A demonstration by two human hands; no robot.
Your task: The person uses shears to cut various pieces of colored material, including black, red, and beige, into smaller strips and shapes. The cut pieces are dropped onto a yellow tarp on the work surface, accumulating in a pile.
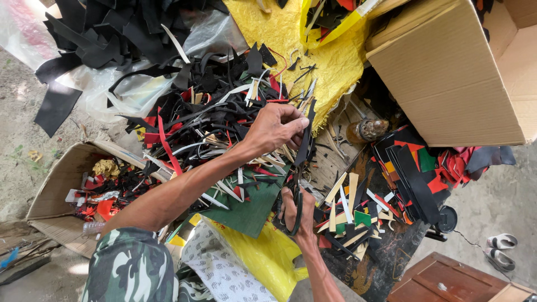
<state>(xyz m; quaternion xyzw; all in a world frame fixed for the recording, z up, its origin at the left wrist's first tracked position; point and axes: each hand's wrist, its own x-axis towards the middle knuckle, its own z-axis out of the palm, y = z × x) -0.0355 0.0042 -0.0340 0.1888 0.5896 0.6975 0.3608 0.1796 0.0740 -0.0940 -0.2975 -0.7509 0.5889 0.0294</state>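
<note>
My left hand [274, 127] pinches the top of a long black leather strip [305, 140] that hangs down over the work surface. My right hand [298, 211] grips a pair of dark-handled scissors [295, 193], its blades at the strip's lower end. Both hands hover above a heap of black, red and white offcuts [212, 120]. A dark green sheet [251, 204] lies just left of the scissors hand. My left arm wears a camouflage sleeve [131, 268].
A large cardboard box [453, 78] stands at the right, a smaller open box of scraps [67, 190] at the left. Yellow plastic sheeting [291, 39], a small brown bottle [366, 130], stacked coloured pieces [414, 173] and cut strips [347, 207] surround the hands.
</note>
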